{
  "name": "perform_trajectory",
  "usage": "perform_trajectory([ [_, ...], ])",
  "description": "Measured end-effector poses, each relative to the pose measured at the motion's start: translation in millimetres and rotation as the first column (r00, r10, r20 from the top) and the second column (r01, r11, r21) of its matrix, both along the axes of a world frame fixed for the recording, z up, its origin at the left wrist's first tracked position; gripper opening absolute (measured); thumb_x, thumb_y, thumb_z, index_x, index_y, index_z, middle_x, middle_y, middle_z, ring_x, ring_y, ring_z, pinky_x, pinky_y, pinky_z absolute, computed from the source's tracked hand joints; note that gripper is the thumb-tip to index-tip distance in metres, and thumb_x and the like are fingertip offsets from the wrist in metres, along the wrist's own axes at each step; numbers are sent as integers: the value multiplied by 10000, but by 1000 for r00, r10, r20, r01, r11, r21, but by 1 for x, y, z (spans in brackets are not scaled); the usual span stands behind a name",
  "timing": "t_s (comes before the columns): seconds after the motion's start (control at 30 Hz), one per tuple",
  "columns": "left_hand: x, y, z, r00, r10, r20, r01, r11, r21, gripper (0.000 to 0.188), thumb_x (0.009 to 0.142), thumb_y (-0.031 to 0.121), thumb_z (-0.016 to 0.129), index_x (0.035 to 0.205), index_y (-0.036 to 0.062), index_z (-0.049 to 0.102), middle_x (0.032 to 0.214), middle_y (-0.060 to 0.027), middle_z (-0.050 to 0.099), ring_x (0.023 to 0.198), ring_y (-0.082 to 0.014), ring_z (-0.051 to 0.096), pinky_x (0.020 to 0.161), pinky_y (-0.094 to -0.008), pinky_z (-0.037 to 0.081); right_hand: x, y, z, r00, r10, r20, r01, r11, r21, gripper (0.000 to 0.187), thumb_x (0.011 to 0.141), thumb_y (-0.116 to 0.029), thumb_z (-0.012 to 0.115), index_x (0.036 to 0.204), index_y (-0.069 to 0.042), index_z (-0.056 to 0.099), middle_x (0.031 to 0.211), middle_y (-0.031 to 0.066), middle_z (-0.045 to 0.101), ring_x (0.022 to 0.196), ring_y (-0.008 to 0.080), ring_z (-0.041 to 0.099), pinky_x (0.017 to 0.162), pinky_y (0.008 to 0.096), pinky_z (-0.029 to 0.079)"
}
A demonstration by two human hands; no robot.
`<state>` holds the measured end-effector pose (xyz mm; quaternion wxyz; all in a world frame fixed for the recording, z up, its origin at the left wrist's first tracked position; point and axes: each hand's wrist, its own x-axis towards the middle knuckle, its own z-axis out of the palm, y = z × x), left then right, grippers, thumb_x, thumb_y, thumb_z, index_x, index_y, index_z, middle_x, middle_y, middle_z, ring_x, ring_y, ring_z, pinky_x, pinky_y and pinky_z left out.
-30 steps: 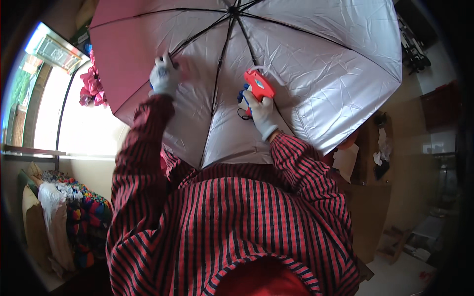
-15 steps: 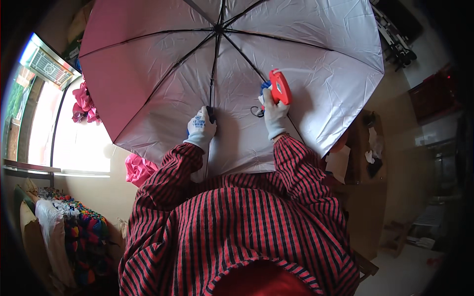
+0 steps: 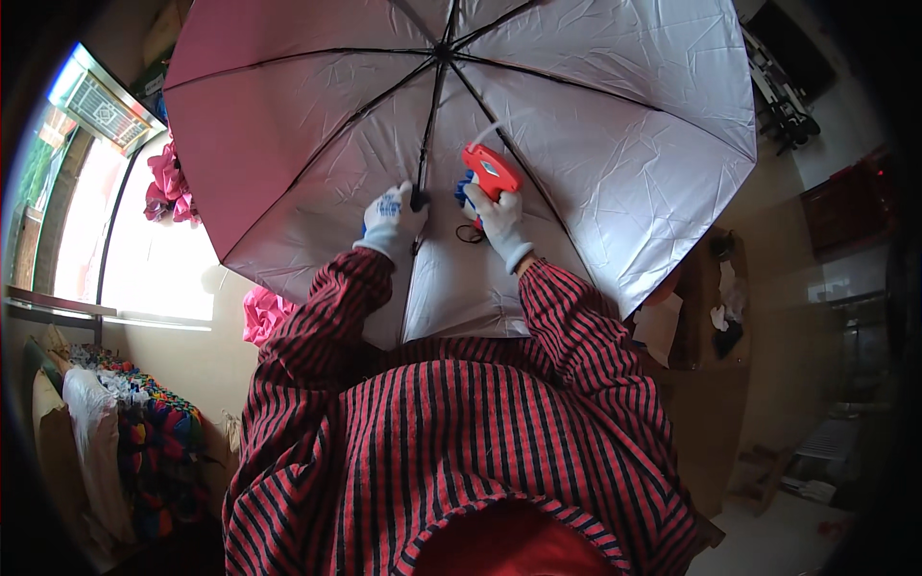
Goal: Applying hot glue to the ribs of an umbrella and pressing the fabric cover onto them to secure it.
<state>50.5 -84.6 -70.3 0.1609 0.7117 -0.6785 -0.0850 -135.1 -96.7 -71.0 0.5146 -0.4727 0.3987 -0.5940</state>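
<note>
An open umbrella [image 3: 663,192], its silver-grey underside toward me, fills the upper middle; dark ribs run out from a black hub [image 3: 443,53]. My left hand [image 3: 389,219], in a white glove with blue print, is closed at a small dark fitting [image 3: 420,200] on the rib nearest me. To its right, my gloved right hand [image 3: 502,223] grips a red gun-shaped tool [image 3: 495,170] with a blue part. A pale strip curves from the tool's top, blurred. Below the tool shows a small dark loop [image 3: 470,233]; what it hangs from is hidden.
Pink bunched fabric [image 3: 266,314] shows past the canopy's left edge, before a bright window [image 3: 158,274]. Colourful folded items [image 3: 168,432] hang lower left. On the right stands a brown table [image 3: 711,336] with white scraps. A dark metal frame [image 3: 788,106] is at upper right.
My right hand has moved left with the red tool, closer to my left hand, and the tool has tilted leftward. The left hand has shifted slightly up. The canopy has shifted a little right in view.
</note>
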Motion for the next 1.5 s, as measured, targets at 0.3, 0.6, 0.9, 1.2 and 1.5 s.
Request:
perform_trajectory([
  [0.3, -5, -55, 27, 969, 117, -216, -133, 989, -60, 290, 798, 357, 607, 964, 124, 654, 925, -141, 671, 901, -326, 634, 786, -418, 493, 46, -23, -2, 999, 1, -53, 7, 987, 159, 176, 806, -203, 683, 863, -40, 651, 720, -51, 552, 626, 38, 469, 553, 243, 385],
  [0.6, -2, -61, 14, 899, 247, -362, -244, 968, 55, 261, 796, 311, 600, 952, 123, 692, 901, -149, 676, 890, -321, 643, 781, -397, 502, 43, -17, -1, 992, 88, -85, -72, 981, 179, 202, 806, -206, 664, 860, -13, 647, 733, -11, 588, 617, 93, 529, 575, 288, 437],
  [0.9, 13, -70, -8, 828, 162, -537, -198, 980, -9, 222, 799, 253, 595, 917, 92, 694, 799, -161, 671, 789, -315, 660, 707, -388, 505, 20, -31, 2, 902, 275, 332, -386, 859, 337, 238, 821, -198, 685, 967, -18, 634, 863, 30, 646, 733, 134, 625, 672, 252, 494],
  [1.2, 13, -64, 1, 802, 115, -585, -158, 987, -23, 208, 801, 223, 604, 907, 67, 692, 754, -169, 662, 734, -289, 665, 673, -369, 502, 16, -40, 2, 801, 484, 352, -583, 766, 272, 185, 907, -169, 568, 1040, -49, 613, 945, 52, 661, 828, 134, 644, 732, 271, 515],
  [1.5, 14, -63, 1, 797, 120, -592, -151, 989, -3, 209, 797, 222, 609, 911, 68, 692, 779, -176, 667, 757, -300, 665, 691, -375, 505, 22, -58, -13, 733, 471, 491, -659, 672, 339, 207, 931, -190, 512, 1067, -64, 603, 1060, 26, 646, 967, 125, 611, 883, 266, 465],
])
